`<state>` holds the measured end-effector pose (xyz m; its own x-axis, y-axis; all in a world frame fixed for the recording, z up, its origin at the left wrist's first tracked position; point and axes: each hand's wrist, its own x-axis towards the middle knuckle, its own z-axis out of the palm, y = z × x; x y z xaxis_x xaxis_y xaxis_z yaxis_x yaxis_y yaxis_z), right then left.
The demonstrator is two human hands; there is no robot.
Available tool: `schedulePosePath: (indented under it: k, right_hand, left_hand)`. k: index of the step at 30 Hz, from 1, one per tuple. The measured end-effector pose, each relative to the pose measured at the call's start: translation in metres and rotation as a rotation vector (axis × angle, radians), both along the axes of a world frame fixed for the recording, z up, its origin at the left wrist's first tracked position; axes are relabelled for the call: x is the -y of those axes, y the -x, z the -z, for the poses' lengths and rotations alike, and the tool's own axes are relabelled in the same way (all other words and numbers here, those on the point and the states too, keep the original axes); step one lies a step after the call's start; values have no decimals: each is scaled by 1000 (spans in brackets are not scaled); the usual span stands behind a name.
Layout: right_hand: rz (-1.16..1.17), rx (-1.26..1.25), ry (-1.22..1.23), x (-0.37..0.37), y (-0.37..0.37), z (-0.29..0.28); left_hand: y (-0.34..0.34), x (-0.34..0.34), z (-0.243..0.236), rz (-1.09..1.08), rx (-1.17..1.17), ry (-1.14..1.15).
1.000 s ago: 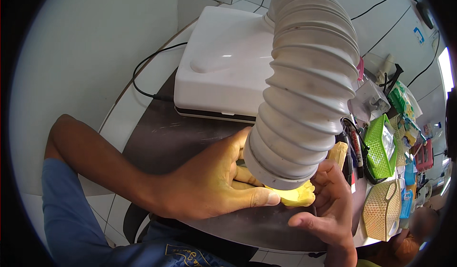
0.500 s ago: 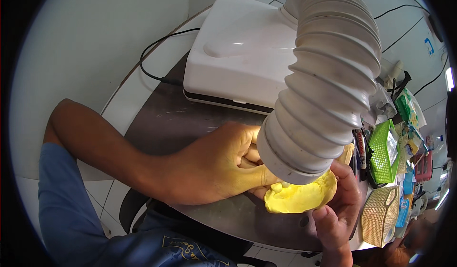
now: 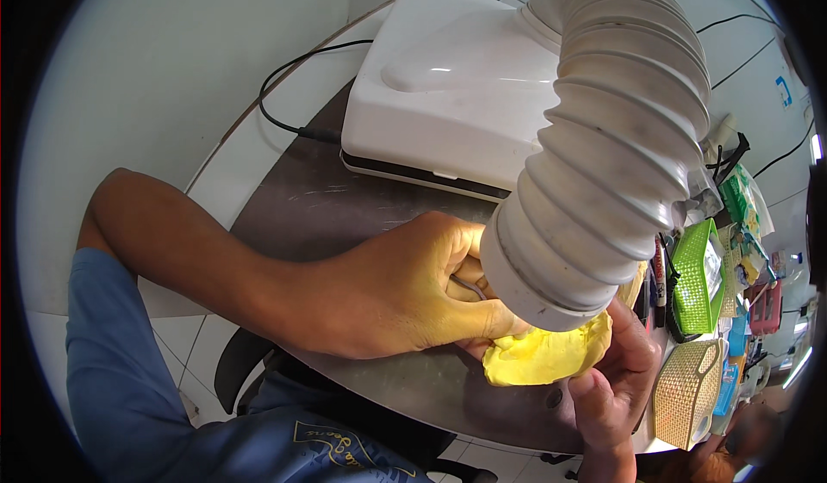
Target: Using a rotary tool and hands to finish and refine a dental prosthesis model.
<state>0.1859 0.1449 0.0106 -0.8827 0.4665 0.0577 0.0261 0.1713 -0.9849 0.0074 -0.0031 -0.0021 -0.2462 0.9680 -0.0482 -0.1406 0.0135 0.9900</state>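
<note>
A yellow, brightly lit piece shaped like a dental plaster cast is held low under the mouth of a white ribbed hose. My right hand grips its right edge, thumb in front and fingers behind. From the left, my left hand reaches in with curled fingers, its thumb stretched to the cast's upper left edge. Between those fingers shows a thin grey curved piece, perhaps part of a slim tool; its far end is hidden. The hose mouth covers the left fingertips and the cast's upper side.
The white ribbed hose bends down from a white machine with a black cable. Along the right stand a green basket, a beige woven basket and pens. The dark tabletop ends near my body.
The view has shifted slightly, so the hose and machine appear further right. My left hand has moved a little, and the thin grey piece now shows between its fingers. My right hand keeps its grip.
</note>
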Motion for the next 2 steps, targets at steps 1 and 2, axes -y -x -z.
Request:
schedulePosePath:
  k: [1,2]
  right_hand:
    - [5,-2,3,1,0,0]
    - [4,-2,2,1,0,0]
  left_hand:
    - [0,0,-1,-1,6,15]
    - [0,0,0,-11,12,12]
